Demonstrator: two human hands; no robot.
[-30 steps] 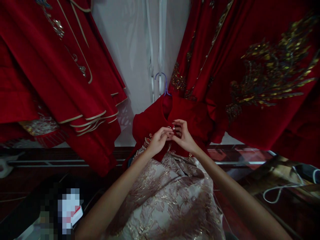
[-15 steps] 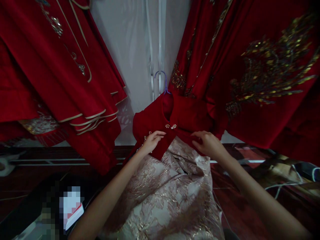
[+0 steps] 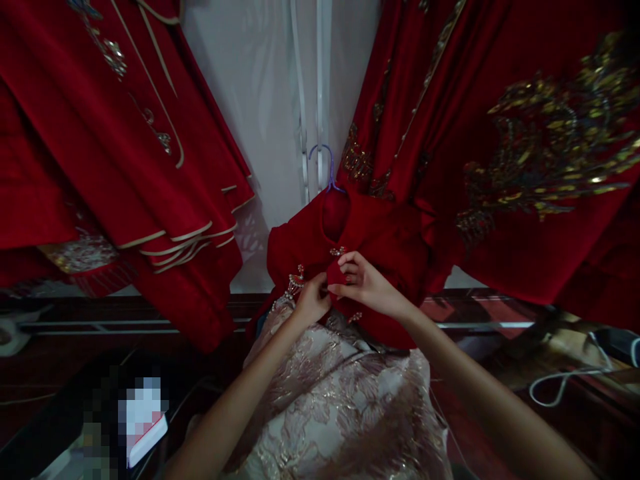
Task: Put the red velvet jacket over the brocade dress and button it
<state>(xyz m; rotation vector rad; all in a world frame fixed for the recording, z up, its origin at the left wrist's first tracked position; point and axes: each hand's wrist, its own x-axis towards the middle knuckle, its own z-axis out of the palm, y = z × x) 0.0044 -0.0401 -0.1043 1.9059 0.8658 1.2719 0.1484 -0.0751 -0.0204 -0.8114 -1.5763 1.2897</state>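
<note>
Half open, my right hand (image 3: pixel 367 287) curls its fingers beside the front edge of the red jacket (image 3: pixel 383 233), and I cannot tell whether they grip cloth. My left hand (image 3: pixel 313 303) has its fingers closed on that edge. The jacket hangs on a purple hanger (image 3: pixel 331 175), a jewelled clasp (image 3: pixel 337 251) just above my right fingertips. Pale wall (image 3: pixel 257 193) leaves open room past the jacket's left shoulder edge; a red garment (image 3: pixel 525 250) crowds its right edge. Patterned cloth (image 3: pixel 330 393) spreads below its bottom edge.
</note>
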